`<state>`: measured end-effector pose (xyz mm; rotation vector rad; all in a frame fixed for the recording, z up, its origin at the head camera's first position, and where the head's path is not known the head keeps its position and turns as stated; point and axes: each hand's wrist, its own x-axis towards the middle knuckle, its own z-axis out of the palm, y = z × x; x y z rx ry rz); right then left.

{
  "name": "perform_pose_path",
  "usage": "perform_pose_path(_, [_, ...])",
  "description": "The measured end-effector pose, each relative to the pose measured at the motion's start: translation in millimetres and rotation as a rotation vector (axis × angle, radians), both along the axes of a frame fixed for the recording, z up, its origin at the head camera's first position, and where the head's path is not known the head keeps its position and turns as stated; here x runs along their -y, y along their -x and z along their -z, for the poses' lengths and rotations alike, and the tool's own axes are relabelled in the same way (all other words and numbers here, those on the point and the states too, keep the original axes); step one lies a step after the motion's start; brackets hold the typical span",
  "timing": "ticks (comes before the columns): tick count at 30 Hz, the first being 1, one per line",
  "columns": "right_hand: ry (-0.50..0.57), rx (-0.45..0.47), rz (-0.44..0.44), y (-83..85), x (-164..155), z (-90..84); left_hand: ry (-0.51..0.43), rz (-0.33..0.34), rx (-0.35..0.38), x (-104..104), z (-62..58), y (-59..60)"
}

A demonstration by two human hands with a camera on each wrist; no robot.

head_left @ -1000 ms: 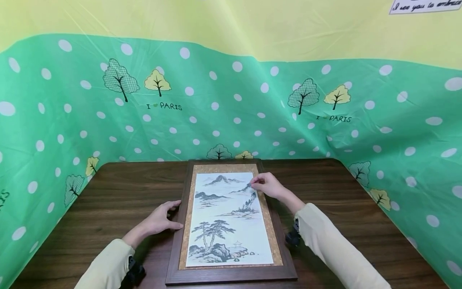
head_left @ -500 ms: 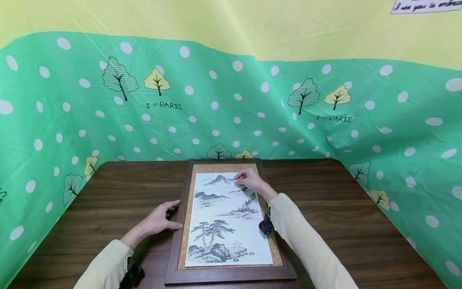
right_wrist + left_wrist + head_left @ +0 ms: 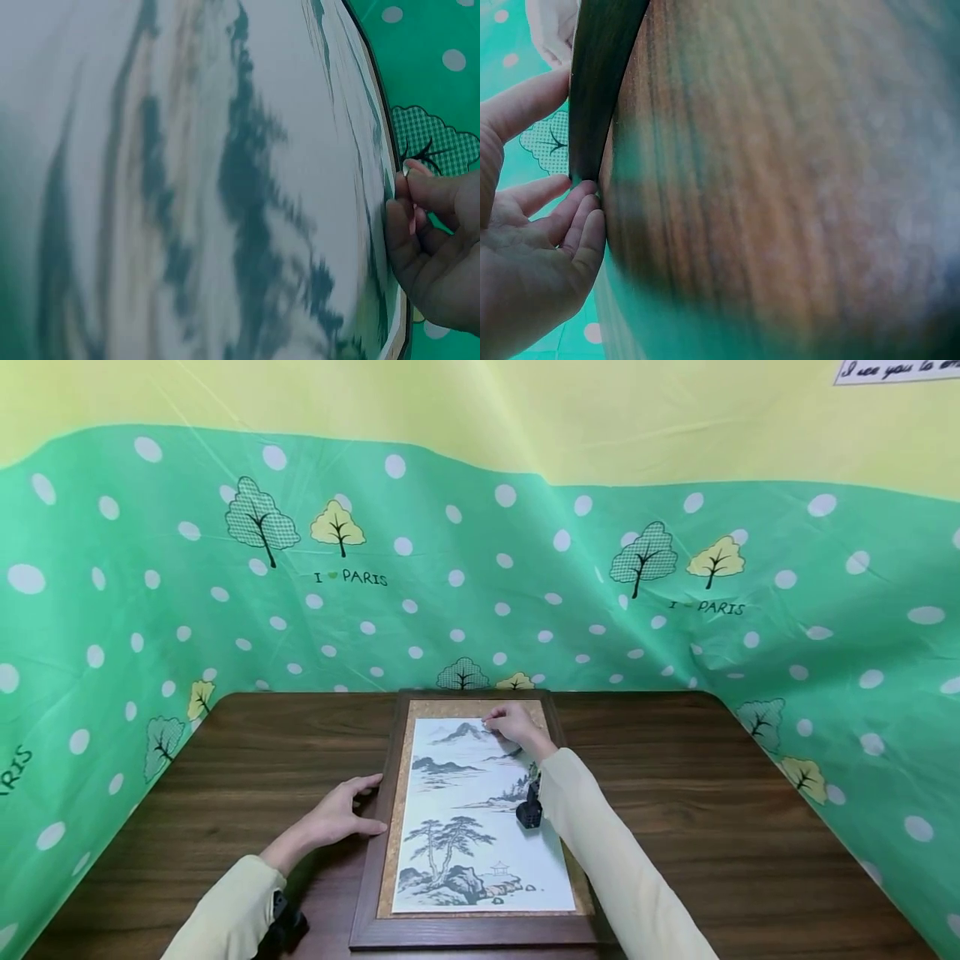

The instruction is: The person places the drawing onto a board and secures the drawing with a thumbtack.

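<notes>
where hands (image 3: 513,724) rest — framed painting (image 3: 480,827), green cloth (image 3: 525,585)

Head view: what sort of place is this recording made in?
Probably a makeshift recording booth: green polka-dot cloth printed with trees is draped round a dark wooden table, where a dark-framed ink landscape painting lies flat.
</notes>
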<state>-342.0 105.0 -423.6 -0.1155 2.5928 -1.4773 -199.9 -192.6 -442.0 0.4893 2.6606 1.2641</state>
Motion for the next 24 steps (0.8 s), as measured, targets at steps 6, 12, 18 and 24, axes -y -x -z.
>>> perform_pose_path(6, [-0.06, 0.024, -0.018, 4.8, 7.6, -3.9, -0.006, -0.004, 0.01, 0.6, 2.0, 1.5])
perform_pose_path(12, [-0.058, 0.1, -0.045, 13.5, 10.9, -3.6, -0.018, -0.003, 0.015, -0.3, 2.0, 2.0])
perform_pose_path(18, [-0.078, 0.064, 0.007, 18.8, 8.8, 1.9, -0.017, 0.001, 0.007, -0.5, 1.1, 2.0])
perform_pose_path(24, [-0.053, 0.032, 0.067, 9.2, 10.6, -1.3, -0.022, 0.001, 0.008, 0.8, 2.6, 2.5])
